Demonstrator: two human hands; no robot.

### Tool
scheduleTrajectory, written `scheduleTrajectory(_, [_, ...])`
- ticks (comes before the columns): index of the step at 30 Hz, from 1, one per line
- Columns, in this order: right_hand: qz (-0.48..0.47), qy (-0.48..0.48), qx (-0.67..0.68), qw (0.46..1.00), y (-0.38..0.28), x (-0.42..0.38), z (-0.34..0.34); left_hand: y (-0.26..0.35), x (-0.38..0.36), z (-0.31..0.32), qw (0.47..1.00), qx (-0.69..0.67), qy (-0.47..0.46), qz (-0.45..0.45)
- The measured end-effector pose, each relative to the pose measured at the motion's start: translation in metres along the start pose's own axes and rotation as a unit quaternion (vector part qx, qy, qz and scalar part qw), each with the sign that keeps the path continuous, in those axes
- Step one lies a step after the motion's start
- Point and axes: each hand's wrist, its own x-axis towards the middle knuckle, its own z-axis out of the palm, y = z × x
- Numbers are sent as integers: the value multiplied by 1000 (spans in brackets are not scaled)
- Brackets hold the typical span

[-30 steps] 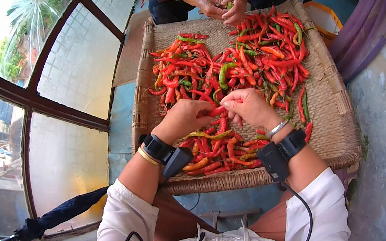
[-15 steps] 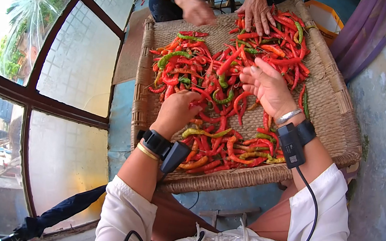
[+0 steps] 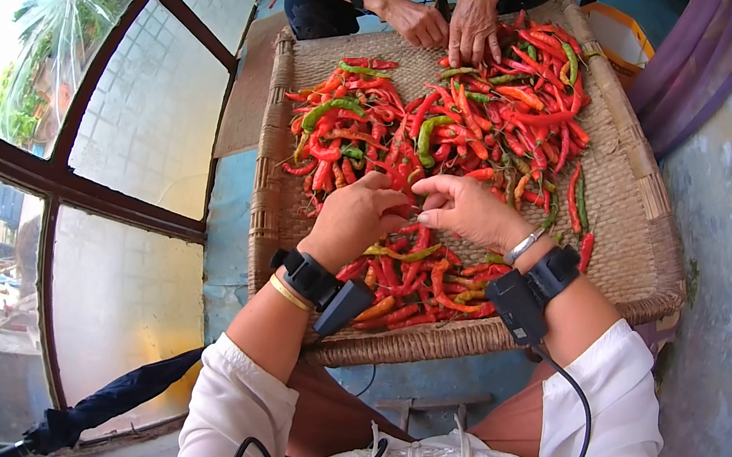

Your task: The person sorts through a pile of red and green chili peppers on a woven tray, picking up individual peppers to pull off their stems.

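Red chili peppers (image 3: 458, 128), with a few green ones among them, are spread over a woven mat in a wooden-framed tray (image 3: 637, 271). Above the near part of the pile, my left hand (image 3: 351, 217) is closed around a red chili pepper (image 3: 402, 207), partly hidden by the fingers. Close against it, my right hand (image 3: 474, 211) pinches thumb and forefinger together at the pepper's end; what lies between those fingertips is too small to make out. Below both hands lies a smaller heap of red, orange and yellowish peppers (image 3: 434, 282).
Across the tray, another person's two hands (image 3: 474, 30) work at the far edge of the peppers. A window (image 3: 152, 99) runs along the left, with a dark folded umbrella (image 3: 119, 395) below it. An orange-rimmed container (image 3: 619, 34) and purple cloth (image 3: 697, 70) are at the back right.
My right hand has come down and left to meet my left hand, its fingers now pinched. My left hand has shifted slightly right. The other person's hands have drawn together.
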Motion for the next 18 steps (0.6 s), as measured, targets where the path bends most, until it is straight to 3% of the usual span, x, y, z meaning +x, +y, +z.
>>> scheduleTrajectory(4, [-43, 5, -2, 999, -1, 0, 12, 13, 1, 2, 999, -39, 1, 10])
scheduleTrajectory(10, [-23, 50, 71, 996, -11, -3, 2, 10, 0, 2, 985, -107, -102, -94])
scheduleTrajectory(12, [72, 38, 102, 991, -24, -6, -10, -1, -4, 4, 978, -7, -186, -99])
scheduleTrajectory(14, [64, 72, 94, 991, -27, -7, -21, -10, -8, 7, 975, 8, -199, -95])
scheduleTrajectory(16, [33, 129, 168, 977, -23, -3, -29, -10, -8, 6, 973, 23, -213, -91])
scheduleTrajectory(17, [-13, 127, 281, 951, -14, 0, -33, -8, -7, 5, 968, 36, -233, -87])
scheduleTrajectory(18, [-12, 127, 281, 951, -19, -1, -30, -6, -6, 4, 962, 50, -254, -83])
